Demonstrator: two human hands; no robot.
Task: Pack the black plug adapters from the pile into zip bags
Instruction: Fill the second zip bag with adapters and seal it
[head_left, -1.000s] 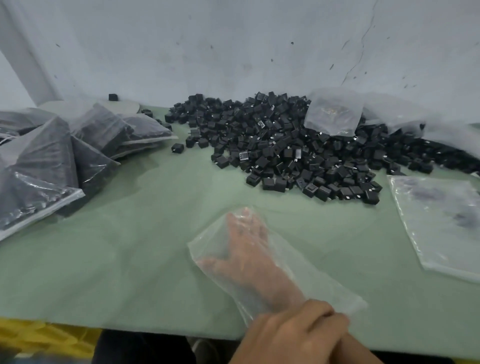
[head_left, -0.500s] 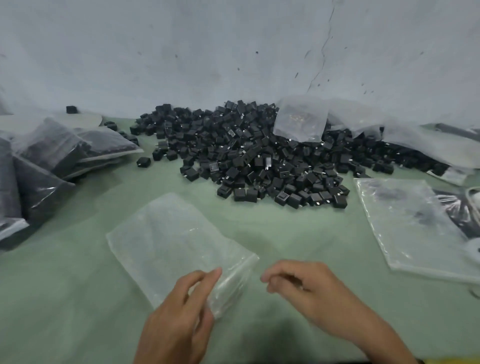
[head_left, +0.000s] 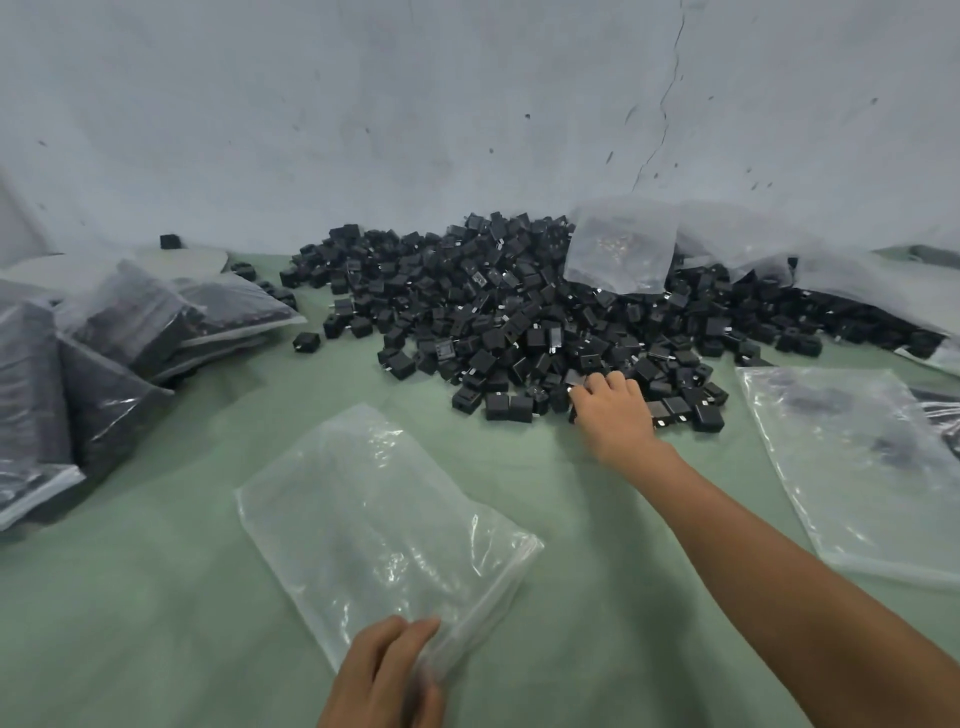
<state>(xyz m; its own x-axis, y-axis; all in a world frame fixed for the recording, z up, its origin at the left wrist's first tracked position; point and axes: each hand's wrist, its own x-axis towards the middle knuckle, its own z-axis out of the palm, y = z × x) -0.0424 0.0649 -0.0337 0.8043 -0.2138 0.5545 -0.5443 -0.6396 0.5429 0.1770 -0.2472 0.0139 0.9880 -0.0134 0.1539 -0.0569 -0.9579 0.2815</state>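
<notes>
The left hand (head_left: 384, 670) pinches the near end of a clear, limp plastic zip bag (head_left: 384, 525) lying empty by the front edge of the green worktop (head_left: 156, 597). The right hand (head_left: 613, 410) curls its fingers into the near fringe of the pile of small black boxy plug adapters (head_left: 498, 312) along the back edge; whether they grip any I cannot tell. With the bag's mouth looking collapsed, adapters carried over could catch its lip and scatter across the worktop.
</notes>
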